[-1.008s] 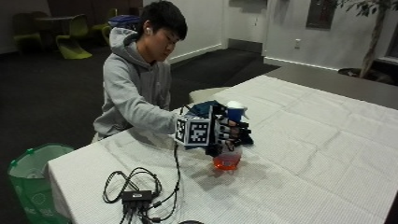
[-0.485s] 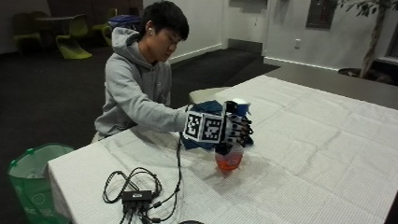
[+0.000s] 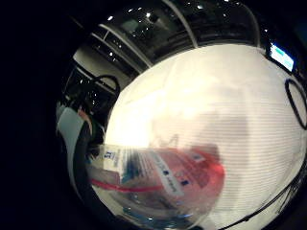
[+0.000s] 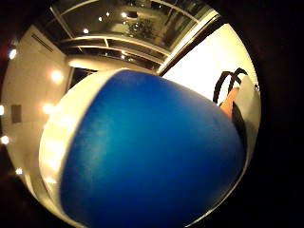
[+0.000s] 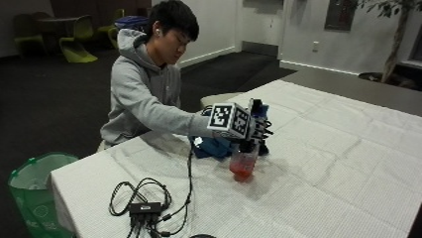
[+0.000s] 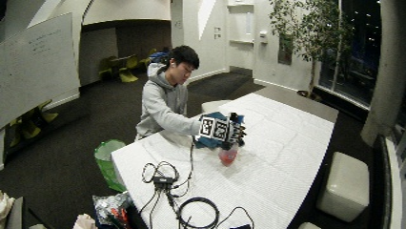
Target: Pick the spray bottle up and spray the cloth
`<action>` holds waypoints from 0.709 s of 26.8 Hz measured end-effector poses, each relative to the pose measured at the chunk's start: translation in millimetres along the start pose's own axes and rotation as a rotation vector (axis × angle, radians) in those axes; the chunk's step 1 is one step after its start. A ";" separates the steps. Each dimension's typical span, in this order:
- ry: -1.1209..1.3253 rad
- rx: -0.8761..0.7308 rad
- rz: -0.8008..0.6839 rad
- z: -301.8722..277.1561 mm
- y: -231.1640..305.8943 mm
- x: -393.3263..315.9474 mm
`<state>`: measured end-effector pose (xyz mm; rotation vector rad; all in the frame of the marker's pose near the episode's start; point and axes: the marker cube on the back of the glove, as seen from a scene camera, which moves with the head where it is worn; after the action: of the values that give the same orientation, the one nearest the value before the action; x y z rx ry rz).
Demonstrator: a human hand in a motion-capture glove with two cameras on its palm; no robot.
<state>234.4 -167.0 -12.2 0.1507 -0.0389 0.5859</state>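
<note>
White-clothed table (image 5: 342, 163); dim room; gloved fingers (image 5: 260, 130) curled round spray bottle (image 5: 244, 161).

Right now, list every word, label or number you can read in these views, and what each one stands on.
None can be read.
Spray bottle: the little finger side palm view shows its printed label, too blurred to read.
Whiteboard: faint writing near its top, too small to read.
Right hand: no text visible.

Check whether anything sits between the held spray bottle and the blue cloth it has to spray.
Nothing visible does. The gloved right hand holds the clear spray bottle with red liquid upright on the white table, and the crumpled blue cloth lies right beside it, toward the person.
</note>
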 end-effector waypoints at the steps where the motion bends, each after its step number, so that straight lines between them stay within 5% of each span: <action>1: 0.030 -0.031 -0.022 2.1 1.8 -4.6; 19: 0.849 -0.481 -0.434 -26.5 59.5 -134.6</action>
<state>89.2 -187.7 -41.2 -0.5531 0.6581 0.1582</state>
